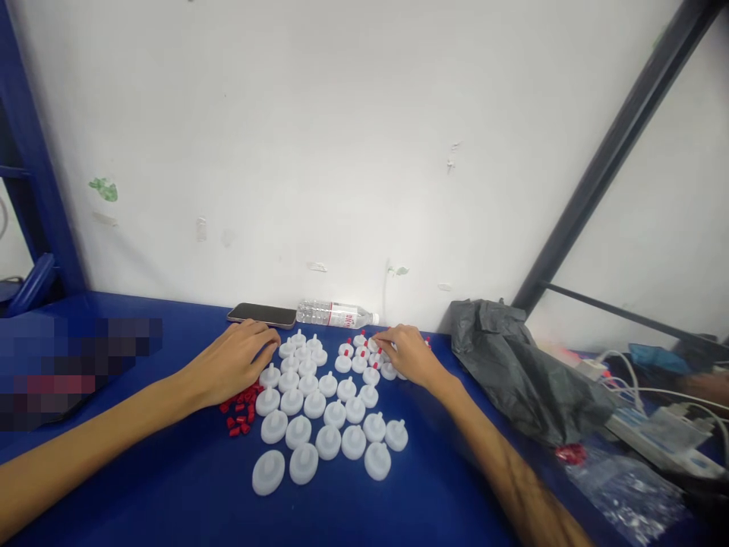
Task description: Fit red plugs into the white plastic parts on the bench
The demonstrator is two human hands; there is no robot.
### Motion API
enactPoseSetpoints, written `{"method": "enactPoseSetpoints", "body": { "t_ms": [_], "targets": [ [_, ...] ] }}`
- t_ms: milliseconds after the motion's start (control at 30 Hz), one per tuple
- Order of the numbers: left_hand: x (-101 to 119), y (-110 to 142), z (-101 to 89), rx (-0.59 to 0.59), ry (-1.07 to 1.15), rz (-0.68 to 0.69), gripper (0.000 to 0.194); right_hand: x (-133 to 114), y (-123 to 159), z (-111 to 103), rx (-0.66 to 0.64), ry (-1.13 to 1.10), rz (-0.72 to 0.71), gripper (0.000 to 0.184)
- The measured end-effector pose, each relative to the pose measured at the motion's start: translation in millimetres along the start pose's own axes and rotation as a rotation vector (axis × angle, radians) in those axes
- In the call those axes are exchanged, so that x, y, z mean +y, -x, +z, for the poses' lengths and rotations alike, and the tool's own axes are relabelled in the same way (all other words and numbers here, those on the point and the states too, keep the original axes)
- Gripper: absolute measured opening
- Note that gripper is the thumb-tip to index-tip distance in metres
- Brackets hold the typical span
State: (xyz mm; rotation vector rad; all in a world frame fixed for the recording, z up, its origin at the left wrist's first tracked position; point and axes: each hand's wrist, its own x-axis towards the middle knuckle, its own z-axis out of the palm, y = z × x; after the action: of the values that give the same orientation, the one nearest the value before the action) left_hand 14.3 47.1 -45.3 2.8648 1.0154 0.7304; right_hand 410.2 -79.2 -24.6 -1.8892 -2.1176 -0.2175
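Many white round plastic caps with short spouts stand spread over the blue table. At the back right of them, several white caps carry small red tips. My right hand reaches into that group, its thumb and forefinger pinched together over one white cap; what lies between the fingertips is hidden. On the left, my left hand has its fingers curled and thumb drawn toward them, beside the rear white caps. Whatever it may hold does not show. Loose red tips lie in a pile just below that hand.
Behind the caps lie a phone and a clear water bottle near the wall. To the right are a dark plastic bag, a power strip with cables and a clear plastic bag. A blurred area covers the left side.
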Motion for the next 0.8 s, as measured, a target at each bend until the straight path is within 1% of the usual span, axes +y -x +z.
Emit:
{"method": "enactPoseSetpoints", "body": {
  "t_ms": [200, 367, 467, 567, 667, 800],
  "targets": [
    [-7.9, 0.1, -4.9, -0.035, -0.008, 0.019, 0.051, 6.3, -1.2, 4.4, -0.028, -0.005, 0.006, 0.036],
    [-2.6, 1.7, -10.4, -0.046, 0.039, -0.018, 0.055, 8.9, -1.8, 8.2, -0.027, -0.006, 0.001, 0.036],
    [0.1, 4.5, -8.9, -0.038, 0.080, 0.019, 0.059, 7.0, 0.3, 8.1, 0.003, -0.003, -0.017, 0.038],
    [-2.0, 6.9, -4.1, -0.061, 0.075, 0.056, 0.065, 4.6, 3.1, 6.6, 0.033, -0.003, -0.046, 0.041],
    [-5.8, 8.5, -0.3, -0.067, 0.056, 0.058, 0.064, 3.7, 4.4, 5.1, 0.049, -0.004, -0.068, 0.039],
    [-7.3, 9.4, -1.3, -0.090, 0.051, 0.046, 0.061, 3.6, 3.7, 5.2, 0.064, 0.001, -0.074, 0.037]
  ]
}}
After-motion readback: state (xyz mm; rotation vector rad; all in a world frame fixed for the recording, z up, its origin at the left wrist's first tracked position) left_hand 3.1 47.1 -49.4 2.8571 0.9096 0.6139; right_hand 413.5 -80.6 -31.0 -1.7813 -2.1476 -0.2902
